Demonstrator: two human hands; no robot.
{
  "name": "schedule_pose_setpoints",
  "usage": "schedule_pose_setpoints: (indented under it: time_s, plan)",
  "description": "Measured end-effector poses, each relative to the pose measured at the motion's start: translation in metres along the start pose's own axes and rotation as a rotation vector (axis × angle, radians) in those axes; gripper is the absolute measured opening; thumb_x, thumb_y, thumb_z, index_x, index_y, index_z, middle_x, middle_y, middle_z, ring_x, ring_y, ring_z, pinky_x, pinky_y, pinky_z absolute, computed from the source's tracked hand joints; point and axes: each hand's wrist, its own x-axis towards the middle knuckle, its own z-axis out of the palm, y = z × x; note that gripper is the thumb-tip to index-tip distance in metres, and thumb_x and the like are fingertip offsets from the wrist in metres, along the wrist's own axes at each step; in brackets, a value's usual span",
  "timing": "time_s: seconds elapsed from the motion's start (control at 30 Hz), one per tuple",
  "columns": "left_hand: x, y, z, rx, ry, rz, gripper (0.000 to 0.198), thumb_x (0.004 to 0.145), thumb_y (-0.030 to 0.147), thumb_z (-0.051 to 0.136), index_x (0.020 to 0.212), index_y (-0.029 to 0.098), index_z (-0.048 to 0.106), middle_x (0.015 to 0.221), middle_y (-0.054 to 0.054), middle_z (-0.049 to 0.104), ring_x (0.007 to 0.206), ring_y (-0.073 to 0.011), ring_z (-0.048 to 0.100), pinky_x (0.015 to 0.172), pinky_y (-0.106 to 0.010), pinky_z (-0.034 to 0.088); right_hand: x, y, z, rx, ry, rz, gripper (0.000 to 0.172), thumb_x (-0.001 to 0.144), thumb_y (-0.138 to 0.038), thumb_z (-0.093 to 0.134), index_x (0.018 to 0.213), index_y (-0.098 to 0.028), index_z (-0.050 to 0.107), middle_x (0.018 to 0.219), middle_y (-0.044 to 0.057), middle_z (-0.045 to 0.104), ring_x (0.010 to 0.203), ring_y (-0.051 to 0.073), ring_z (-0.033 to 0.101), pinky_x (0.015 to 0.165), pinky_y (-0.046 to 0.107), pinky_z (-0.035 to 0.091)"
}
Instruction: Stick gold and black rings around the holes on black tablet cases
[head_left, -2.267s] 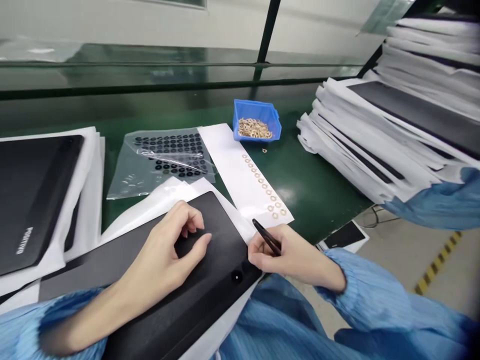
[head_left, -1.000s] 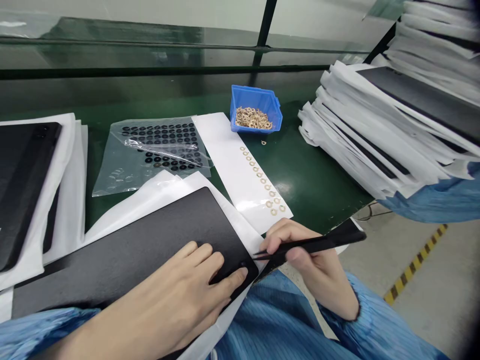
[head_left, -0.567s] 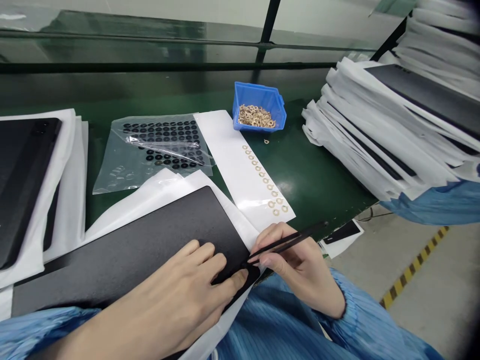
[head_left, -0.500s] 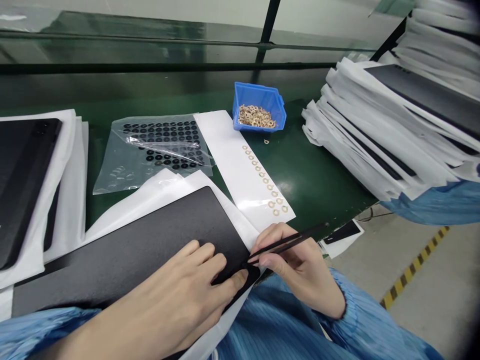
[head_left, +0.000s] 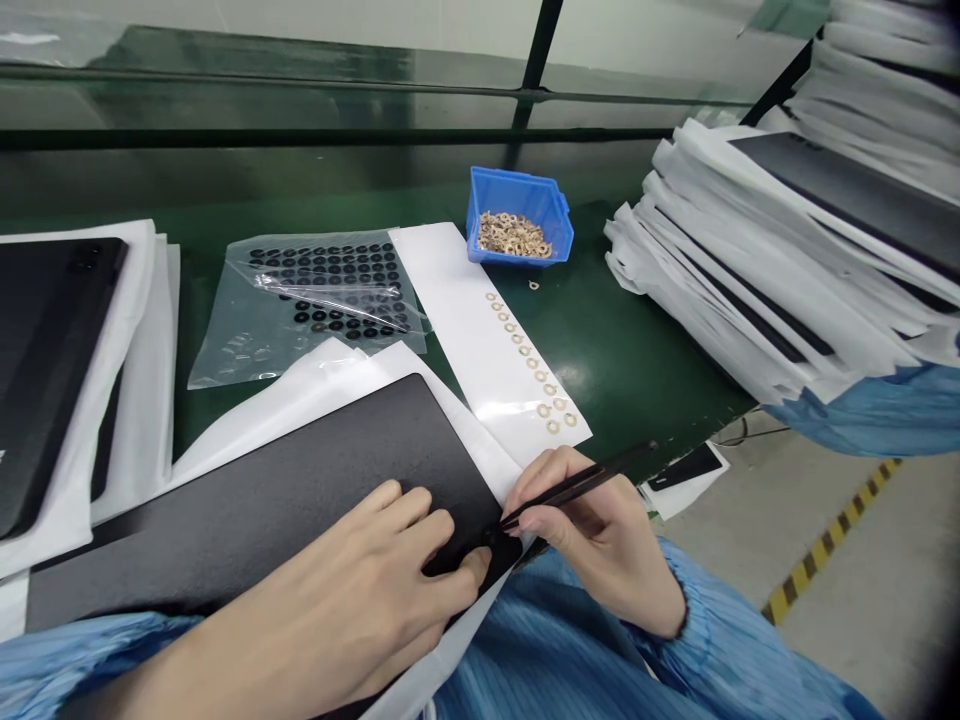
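Observation:
A flat black panel (head_left: 300, 480) lies on white wrapping in front of me. My left hand (head_left: 375, 590) rests over its right part, fingers curled, with the thumb and index tips near the panel's corner. Whether something tiny sits under those fingertips is hidden. My right hand (head_left: 585, 530) pinches black tweezers (head_left: 592, 482), whose closed tips touch the panel just beside my left fingertips. Behind the panel, a white strip (head_left: 450, 300) bears several small pale rings (head_left: 531, 363). To its left, a clear sheet (head_left: 240, 350) covers rows of black rings (head_left: 337, 290).
A blue bin (head_left: 517, 215) of small tan pieces stands at the back. Wrapped panels are stacked at the right (head_left: 735, 260) and lie at the left (head_left: 142, 400). A blue sleeve (head_left: 877, 410) shows at the right edge. The green table (head_left: 637, 350) ends near my right hand.
The tweezers' arms have closed together and their tips have shifted slightly. My left thumb and index finger have drawn back a little from the panel's corner.

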Motion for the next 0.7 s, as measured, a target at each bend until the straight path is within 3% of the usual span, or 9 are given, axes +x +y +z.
schedule_pose_setpoints:
  time_s: [0.2, 0.37, 0.47, 0.57, 0.7]
  plan:
    - [-0.002, -0.001, 0.003, 0.019, 0.029, 0.004, 0.020, 0.092, 0.018, 0.046, 0.110, 0.016, 0.055, 0.080, -0.002, 0.051, 0.073, -0.0194, 0.042, 0.069, -0.035, 0.029, 0.006, -0.013, -0.010, 0.106, -0.018, 0.032, 0.013, 0.088, -0.028, 0.058, 0.077, -0.019, 0.059, 0.069, 0.002, 0.061, 0.057, 0.015, 0.062, 0.051, 0.028, 0.053]
    - [0.000, 0.001, 0.002, 0.018, 0.070, -0.002, 0.014, 0.093, 0.021, 0.044, 0.102, 0.018, 0.054, 0.080, -0.002, 0.052, 0.073, -0.0186, 0.043, 0.069, -0.034, 0.030, 0.062, -0.035, -0.013, -0.035, -0.088, -0.036, 0.015, 0.084, -0.029, 0.062, 0.074, -0.019, 0.059, 0.070, 0.003, 0.061, 0.062, 0.017, 0.066, 0.059, 0.029, 0.057]
    - [0.000, 0.003, 0.001, 0.055, 0.074, -0.016, 0.009, 0.092, 0.021, 0.046, 0.098, 0.019, 0.053, 0.077, 0.000, 0.050, 0.071, -0.0173, 0.042, 0.068, -0.032, 0.030, 0.114, -0.037, 0.009, -0.054, -0.180, -0.075, 0.020, 0.080, -0.032, 0.066, 0.072, -0.017, 0.056, 0.066, 0.002, 0.062, 0.061, 0.017, 0.068, 0.060, 0.028, 0.057]
    - [0.000, 0.003, 0.002, 0.095, 0.082, -0.015, 0.007, 0.092, 0.025, 0.047, 0.091, 0.020, 0.052, 0.074, 0.001, 0.047, 0.068, -0.0160, 0.041, 0.065, -0.031, 0.030, 0.161, -0.030, 0.044, -0.051, -0.271, -0.094, 0.017, 0.078, -0.027, 0.066, 0.072, -0.016, 0.054, 0.061, 0.001, 0.063, 0.059, 0.018, 0.069, 0.057, 0.027, 0.057]
    - [0.001, 0.002, 0.004, 0.126, 0.123, -0.014, 0.013, 0.092, 0.031, 0.048, 0.086, 0.020, 0.052, 0.073, 0.002, 0.046, 0.067, -0.0154, 0.041, 0.063, -0.030, 0.030, 0.202, -0.017, 0.087, -0.105, -0.310, -0.197, 0.014, 0.080, -0.022, 0.062, 0.072, -0.016, 0.053, 0.061, 0.001, 0.063, 0.058, 0.018, 0.070, 0.055, 0.026, 0.057]
